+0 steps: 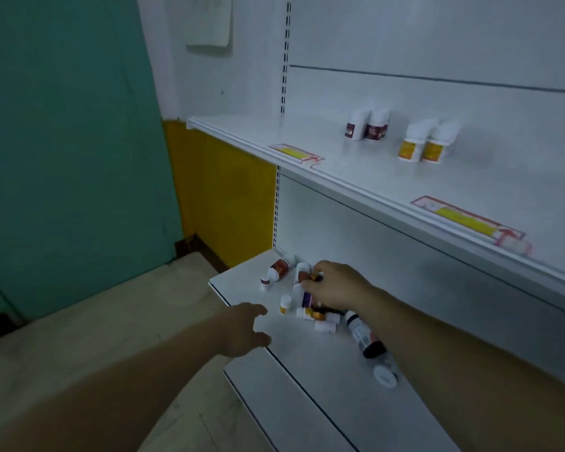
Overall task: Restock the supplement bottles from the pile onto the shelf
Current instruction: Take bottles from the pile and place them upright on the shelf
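Reaching down into the pile of small white plastic supplement bottles (310, 308) lying jumbled on the white metal bottom shelf (307, 363), the right hand (335, 285) curls its fingers round bottles at the top of the heap; how many it grips cannot be told, since the hand hides them. The left hand (245, 331) hovers at the shelf's front edge with fingers spread, holding nothing. On the white upper shelf (356, 171) stand two maroon-labelled white bottles (367, 127) and, to their right, two yellow-labelled white bottles (421, 148), all upright. Risks, as judged: the round bottles lie on their sides and may roll when neighbours are lifted out; the dark-capped bottle (366, 337) and the white-capped bottle (385, 375) under the right forearm could be swept toward the shelf's edge. A multi-bottle grasp may shed one on the way up, and a careless set-down could topple the standing rows.
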`<state>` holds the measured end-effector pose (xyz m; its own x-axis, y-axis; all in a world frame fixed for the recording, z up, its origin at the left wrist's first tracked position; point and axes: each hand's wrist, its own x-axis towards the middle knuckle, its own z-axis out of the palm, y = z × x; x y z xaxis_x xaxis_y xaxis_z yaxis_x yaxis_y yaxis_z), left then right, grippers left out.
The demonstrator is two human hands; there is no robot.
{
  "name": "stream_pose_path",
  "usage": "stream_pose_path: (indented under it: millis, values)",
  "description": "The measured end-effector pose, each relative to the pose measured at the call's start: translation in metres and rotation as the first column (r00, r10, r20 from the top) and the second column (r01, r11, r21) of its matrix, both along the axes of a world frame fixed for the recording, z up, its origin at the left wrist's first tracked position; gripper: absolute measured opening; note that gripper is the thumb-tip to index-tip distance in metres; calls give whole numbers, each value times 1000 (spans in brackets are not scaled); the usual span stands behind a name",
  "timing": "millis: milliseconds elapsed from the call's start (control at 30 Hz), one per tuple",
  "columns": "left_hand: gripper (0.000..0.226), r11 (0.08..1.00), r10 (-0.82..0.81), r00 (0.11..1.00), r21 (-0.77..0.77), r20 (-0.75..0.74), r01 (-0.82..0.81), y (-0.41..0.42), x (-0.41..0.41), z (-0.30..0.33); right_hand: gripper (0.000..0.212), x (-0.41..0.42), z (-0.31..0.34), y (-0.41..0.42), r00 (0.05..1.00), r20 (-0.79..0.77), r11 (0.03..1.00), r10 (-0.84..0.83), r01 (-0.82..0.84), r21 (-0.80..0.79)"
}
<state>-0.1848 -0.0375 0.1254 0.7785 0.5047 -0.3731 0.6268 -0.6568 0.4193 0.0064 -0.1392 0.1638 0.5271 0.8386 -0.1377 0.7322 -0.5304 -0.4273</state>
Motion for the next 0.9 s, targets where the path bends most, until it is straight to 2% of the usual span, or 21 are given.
stream_pose_path:
  millis: [200, 267, 333, 367, 467, 667, 733, 800, 900]
  values:
    - [68, 987, -158, 985, 1, -68, 158, 121, 30, -45, 25, 7, -48, 83, 985, -92, 990, -143, 142, -14]
    - [68, 975, -220, 972, -5, -86, 221, 161, 39, -61, 40, 3, -72, 106, 963, -162, 977, -215, 214, -25]
    - [69, 960, -278, 956, -22, -95, 278, 195, 50, -75, 64, -1, -95, 124, 955, -124, 962, -269, 259, -93]
    - [69, 953, -303, 949, -25, -91, 302, 208, 58, -82, 68, -1, -107, 132, 949, -102, 951, -297, 285, -120]
    - [69, 933, -358, 932, 14, -54, 359, 233, 87, -105, 65, -2, -142, 149, 927, -117, 926, -357, 335, -173]
    - [73, 866, -458, 889, 219, -9, 449, 246, 149, -170, 65, 11, -214, 172, 935, 15, 900, -353, 344, -266]
    - [71, 856, -467, 884, 251, 2, 451, 247, 162, -193, 61, 15, -233, 175, 921, 14, 887, -390, 379, -262]
    - [67, 874, -447, 893, 241, 59, 422, 245, 169, -212, 52, 16, -247, 176, 909, 9, 887, -416, 408, -215]
    - [47, 939, -319, 916, 214, 244, 270, 243, 176, -221, 37, 16, -253, 174, 917, 29, 907, -399, 399, -132]
